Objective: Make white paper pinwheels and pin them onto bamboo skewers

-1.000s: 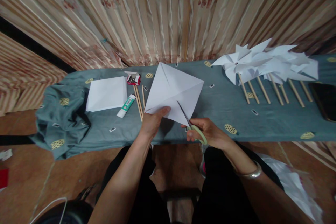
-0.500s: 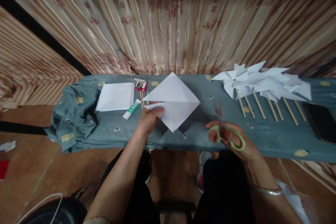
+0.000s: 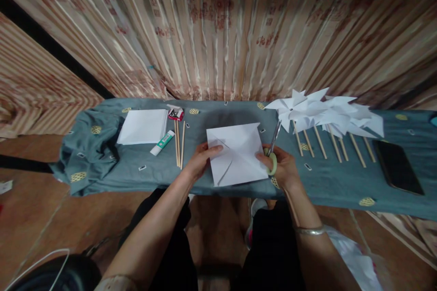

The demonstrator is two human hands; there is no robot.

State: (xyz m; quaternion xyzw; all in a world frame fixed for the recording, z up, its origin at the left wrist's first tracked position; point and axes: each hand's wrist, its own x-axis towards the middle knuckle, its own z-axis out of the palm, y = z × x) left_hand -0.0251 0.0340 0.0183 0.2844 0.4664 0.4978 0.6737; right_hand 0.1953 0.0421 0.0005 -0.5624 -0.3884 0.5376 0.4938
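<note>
A square sheet of white paper with creases is held up over the table, slits cut in from its left-hand corners. My left hand pinches its left edge, thumb on top and fingers beneath. At the right edge, my right hand grips the paper between thumb and fingers. That same hand also keeps hold of scissors with pale green handles, their blades pointing up and away. Left of the paper lie several thin wooden sticks.
On the cloth-covered table are a stack of white paper, a glue stick and a small red box of metal pins. Several paper pinwheels and a phone lie right. A pleated curtain hangs behind.
The paper has turned from a diamond to a square position. My right hand has come left with the scissors and taken the paper's right edge. My left hand stays on the paper.
</note>
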